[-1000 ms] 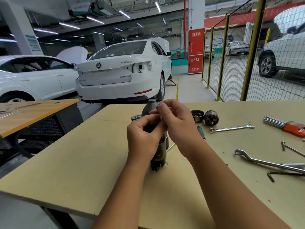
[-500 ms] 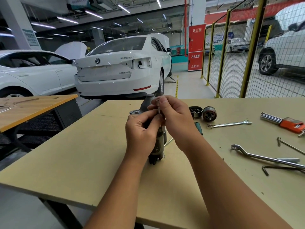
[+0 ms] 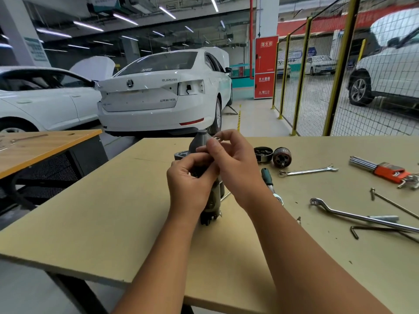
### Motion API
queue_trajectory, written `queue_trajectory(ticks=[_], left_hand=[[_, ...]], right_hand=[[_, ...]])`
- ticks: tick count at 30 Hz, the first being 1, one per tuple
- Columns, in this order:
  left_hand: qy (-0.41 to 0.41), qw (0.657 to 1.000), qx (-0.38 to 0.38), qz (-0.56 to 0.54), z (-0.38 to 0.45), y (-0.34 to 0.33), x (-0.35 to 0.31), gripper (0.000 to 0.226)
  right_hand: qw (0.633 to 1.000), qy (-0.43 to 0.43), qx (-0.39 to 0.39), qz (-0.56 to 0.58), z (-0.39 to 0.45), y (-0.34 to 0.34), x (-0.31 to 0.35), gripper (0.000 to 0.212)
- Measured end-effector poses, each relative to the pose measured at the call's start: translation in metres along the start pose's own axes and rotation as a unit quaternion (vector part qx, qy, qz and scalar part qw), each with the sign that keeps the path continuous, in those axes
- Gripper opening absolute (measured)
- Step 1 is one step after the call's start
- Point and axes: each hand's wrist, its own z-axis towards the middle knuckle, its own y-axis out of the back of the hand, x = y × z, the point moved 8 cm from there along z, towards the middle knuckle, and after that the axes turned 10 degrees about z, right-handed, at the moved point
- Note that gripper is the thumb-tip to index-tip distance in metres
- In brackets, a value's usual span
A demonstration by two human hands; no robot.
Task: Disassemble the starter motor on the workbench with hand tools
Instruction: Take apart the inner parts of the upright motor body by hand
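The starter motor (image 3: pixel 212 200) stands upright on the workbench (image 3: pixel 113 211), its grey nose (image 3: pixel 200 141) rising behind my hands. My left hand (image 3: pixel 190 182) grips the motor's body around its middle. My right hand (image 3: pixel 233 164) is at the top of the motor and pinches a small metal ring-like part (image 3: pixel 217 139) between thumb and fingertips. The middle of the motor is hidden behind both hands. Two removed round motor parts, a dark end cap (image 3: pixel 263 154) and a rotor piece (image 3: pixel 281 157), lie to the right.
To the right lie a green-handled ratchet (image 3: pixel 269 182), an open-end wrench (image 3: pixel 308 171), an orange hex key set (image 3: pixel 385 169), a long offset wrench (image 3: pixel 362 218), a hex key (image 3: pixel 371 230) and a long bolt (image 3: pixel 394 203). A second bench (image 3: pixel 45 143) stands left. White cars are parked beyond.
My right hand has lifted slightly at the motor's top, and the small ring-like part now shows at its fingertips. My left hand keeps its grip on the motor.
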Motion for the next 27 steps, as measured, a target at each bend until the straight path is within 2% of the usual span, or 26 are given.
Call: queue_trajectory(ticks=[6, 9, 12, 18, 20, 24, 27], left_hand=[[0.0, 1.0, 0.007, -0.006, -0.001, 0.002, 0.0, 0.024], [-0.002, 1.0, 0.012, 0.0, 0.001, 0.004, 0.004, 0.016], [0.029, 0.999, 0.006, -0.029, 0.001, 0.005, 0.007, 0.016], [0.027, 0.999, 0.017, -0.028, 0.001, 0.004, 0.009, 0.021], [0.028, 0.999, 0.02, -0.015, 0.002, 0.005, 0.009, 0.018], [0.031, 0.999, 0.003, -0.014, 0.001, 0.008, 0.006, 0.015], [0.018, 1.0, 0.002, -0.02, 0.0, 0.009, -0.001, 0.017]], right_hand=[[0.999, 0.006, 0.011, -0.029, 0.001, -0.001, 0.002, 0.022], [1.0, 0.008, -0.002, -0.019, -0.001, -0.001, 0.002, 0.015], [1.0, 0.006, -0.018, -0.018, -0.001, 0.003, 0.001, 0.006], [1.0, 0.003, -0.003, -0.03, 0.002, 0.002, 0.0, 0.023], [1.0, -0.003, 0.004, -0.025, 0.002, 0.001, 0.0, 0.023], [1.0, 0.007, -0.015, -0.025, 0.002, 0.005, 0.0, 0.01], [0.998, 0.014, -0.018, -0.051, 0.003, 0.007, 0.001, 0.019]])
